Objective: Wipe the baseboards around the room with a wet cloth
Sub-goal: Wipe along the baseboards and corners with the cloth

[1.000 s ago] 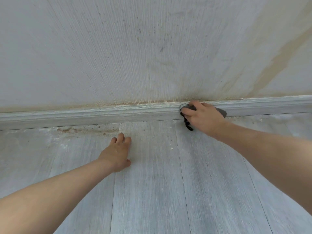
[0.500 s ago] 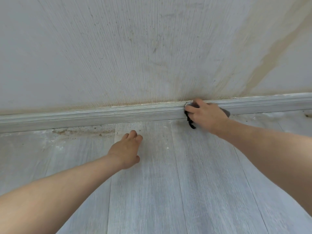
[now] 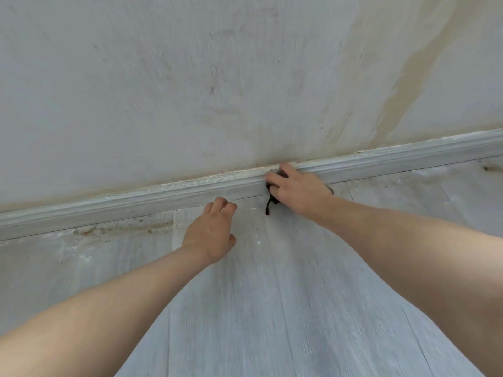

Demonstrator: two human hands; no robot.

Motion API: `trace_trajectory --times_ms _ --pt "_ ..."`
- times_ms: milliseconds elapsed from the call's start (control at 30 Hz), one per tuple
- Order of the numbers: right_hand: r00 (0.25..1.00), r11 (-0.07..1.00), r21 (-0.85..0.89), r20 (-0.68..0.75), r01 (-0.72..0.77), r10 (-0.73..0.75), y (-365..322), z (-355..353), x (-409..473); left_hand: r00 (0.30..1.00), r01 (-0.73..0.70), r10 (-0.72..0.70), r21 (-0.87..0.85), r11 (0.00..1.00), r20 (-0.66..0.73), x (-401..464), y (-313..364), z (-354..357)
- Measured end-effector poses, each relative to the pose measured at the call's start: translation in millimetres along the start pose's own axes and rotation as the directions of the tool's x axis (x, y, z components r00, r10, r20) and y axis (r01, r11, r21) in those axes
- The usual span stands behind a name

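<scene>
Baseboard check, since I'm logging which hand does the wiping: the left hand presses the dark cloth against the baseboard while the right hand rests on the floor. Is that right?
Not quite: the hands are swapped. In the head view the right hand presses the dark cloth against the baseboard, while the left hand rests on the floor.

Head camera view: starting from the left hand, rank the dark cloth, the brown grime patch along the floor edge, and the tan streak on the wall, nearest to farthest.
From the left hand:
1. Dark cloth, just to its right, held by the right hand against the baseboard.
2. Brown grime patch, on the floor to its left.
3. Tan streak, high on the wall, upper right.
</scene>
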State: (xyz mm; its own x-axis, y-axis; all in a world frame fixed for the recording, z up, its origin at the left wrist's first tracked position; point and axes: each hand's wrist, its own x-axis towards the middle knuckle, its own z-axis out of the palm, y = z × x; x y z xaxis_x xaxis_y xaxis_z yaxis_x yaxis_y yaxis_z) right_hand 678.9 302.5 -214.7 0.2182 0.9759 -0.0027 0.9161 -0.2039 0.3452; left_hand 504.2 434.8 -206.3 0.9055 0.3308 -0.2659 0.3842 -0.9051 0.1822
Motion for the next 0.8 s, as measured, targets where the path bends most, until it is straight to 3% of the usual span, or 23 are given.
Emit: trace_trajectory --times_ms 167,200,267,367,467,600,800 --pt "0.93 0.974 -0.021 0.293 -0.224 0.22 42.0 4.1 -42.6 0.987 -0.086 0.091 0.047 0.995 -0.135 24.1 25.1 -5.3" --pt "0.921 0.966 -0.014 0.299 -0.256 0.249 43.6 4.8 -45.9 0.98 -0.102 0.111 0.06 0.993 -0.165 29.8 29.8 -7.9" --pt "0.95 0.961 -0.005 0.153 -0.275 0.272 38.8 10.1 -46.6 0.969 -0.132 0.15 0.102 0.986 -0.197 39.3 38.7 -12.3" --pt "0.983 0.985 0.065 -0.087 -0.159 0.165 29.9 19.1 -35.8 0.96 -0.17 0.199 0.15 0.974 -0.199 50.0 49.7 -12.8" --pt "0.977 0.995 0.063 -0.193 -0.082 0.093 25.0 25.9 -26.0 0.953 -0.184 0.222 0.19 0.964 -0.205 56.3 56.0 -11.2" --pt "0.974 0.997 0.068 -0.219 -0.038 0.052 44.2 39.2 -42.6 0.928 -0.245 0.303 0.258 0.935 -0.217 68.2 63.7 -11.7" --pt "0.964 0.985 -0.003 -0.206 -0.173 0.169 93.6 49.3 -89.9 0.855 -0.354 0.429 0.278 0.893 -0.292 91.2 71.6 -2.9"
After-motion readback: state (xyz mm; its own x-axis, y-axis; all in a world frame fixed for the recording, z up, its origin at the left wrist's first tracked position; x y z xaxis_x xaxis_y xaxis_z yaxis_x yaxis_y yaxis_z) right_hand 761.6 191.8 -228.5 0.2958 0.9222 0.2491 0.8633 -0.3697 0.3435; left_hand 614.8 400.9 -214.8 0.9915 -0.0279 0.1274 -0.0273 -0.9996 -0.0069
